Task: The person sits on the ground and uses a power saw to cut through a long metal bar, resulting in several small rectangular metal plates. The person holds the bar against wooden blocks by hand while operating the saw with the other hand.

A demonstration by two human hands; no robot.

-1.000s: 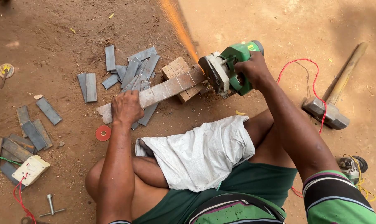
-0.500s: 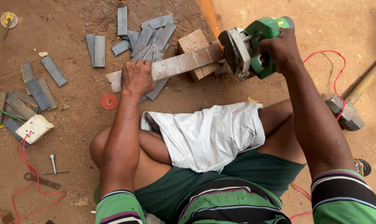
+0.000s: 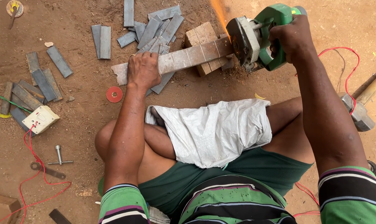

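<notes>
Upper centre: left hand [image 3: 143, 70] pins stiff, heavy metal strip [image 3: 183, 58] on wood block [image 3: 202, 35] — right hand [image 3: 293, 39] clenches green grinder [image 3: 262, 35], sparks up top.

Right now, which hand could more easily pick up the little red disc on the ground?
Probably the left hand: it presses the long flat metal bar right above the red disc. The right hand grips the green grinder.

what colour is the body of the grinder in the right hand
Green, with a grey metal guard; the angle grinder in the right hand shows best in the head view.
</notes>
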